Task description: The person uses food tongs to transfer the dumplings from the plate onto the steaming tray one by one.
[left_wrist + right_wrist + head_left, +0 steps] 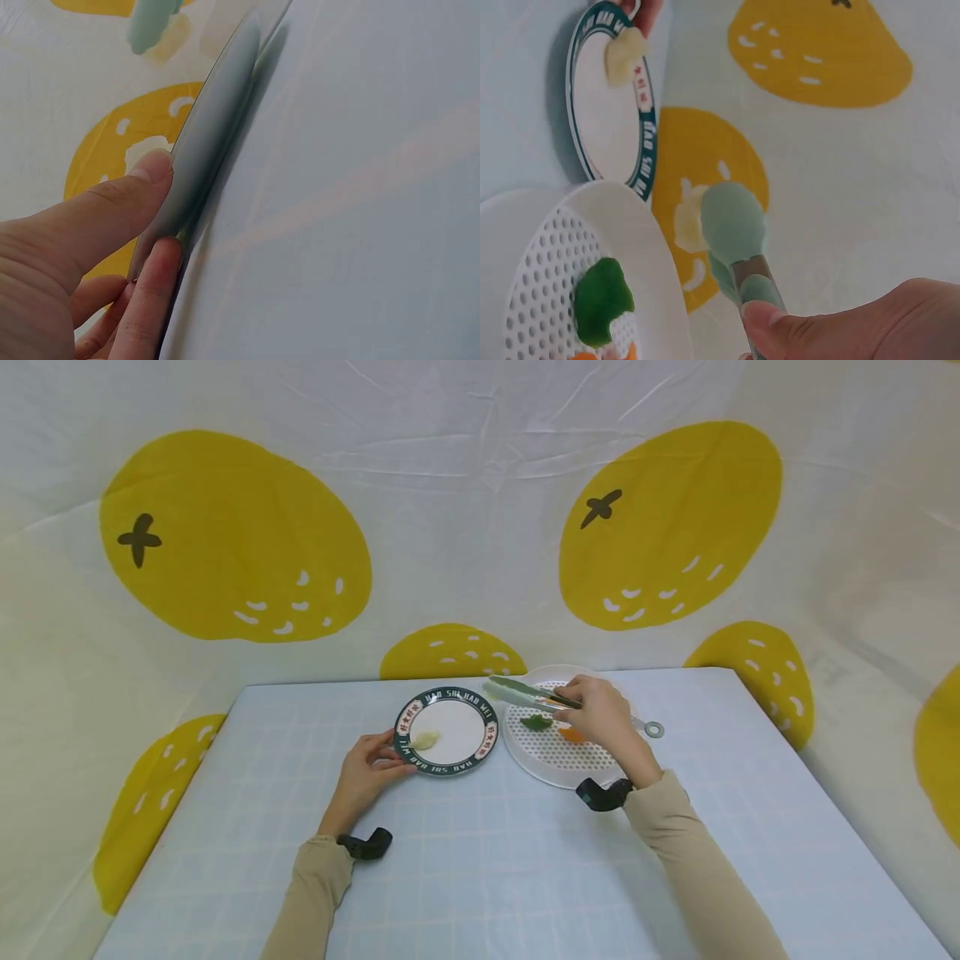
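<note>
My left hand point(367, 777) holds the green-rimmed white plate point(457, 731) by its left edge. In the left wrist view, the thumb point(112, 206) lies on the rim and the fingers are at the plate's edge and underside. A pale, thin piece point(425, 741) lies on the plate's left side. My right hand point(600, 714) grips green-tipped tongs point(525, 695) above the white perforated colander point(551, 764). Another pale piece point(691, 220) is between the tong tips, up near the plate's right rim. A green piece point(537, 722) and an orange piece point(572, 736) lie in the colander.
The colander stands close to the plate's right side. A ring-ended handle point(654, 729) sticks out right of my right hand. Both stand on a pale checked tablecloth point(480, 860), near its back edge. Behind rises a white cloth point(465, 552) with yellow fruit prints.
</note>
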Available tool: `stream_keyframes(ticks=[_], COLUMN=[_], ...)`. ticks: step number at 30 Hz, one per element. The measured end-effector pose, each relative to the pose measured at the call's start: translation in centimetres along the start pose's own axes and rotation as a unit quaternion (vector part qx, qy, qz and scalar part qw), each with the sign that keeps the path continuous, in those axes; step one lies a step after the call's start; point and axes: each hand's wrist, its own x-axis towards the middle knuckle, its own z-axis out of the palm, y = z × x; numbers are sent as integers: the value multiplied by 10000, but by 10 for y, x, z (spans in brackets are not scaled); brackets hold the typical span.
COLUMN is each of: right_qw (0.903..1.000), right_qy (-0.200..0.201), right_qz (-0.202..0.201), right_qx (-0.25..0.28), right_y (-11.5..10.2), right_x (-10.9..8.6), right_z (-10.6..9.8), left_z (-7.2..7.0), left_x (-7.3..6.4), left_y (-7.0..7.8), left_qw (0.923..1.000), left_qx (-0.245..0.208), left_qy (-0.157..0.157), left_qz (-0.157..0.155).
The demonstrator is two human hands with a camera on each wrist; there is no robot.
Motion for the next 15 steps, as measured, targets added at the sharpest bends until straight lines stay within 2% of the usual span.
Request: stream_keyframes(ticks=[3,8,15], right_qw=[10000,9998,9996], right_qy=[55,130,-41], right_qz=[70,-72,-105], right_qx=[-32,-122,-273], right_y=[8,22,35], right_x=[-9,-24,-46], right_z=[-8,-20,-33], left_z=[0,0,0], left_x=[0,0,2], left_y=[-1,0,-2], left_qw=[10000,10000,9999], left_qx=[18,-28,56], left_qy=[-6,10,-2], left_qz=[-19,-33,-107])
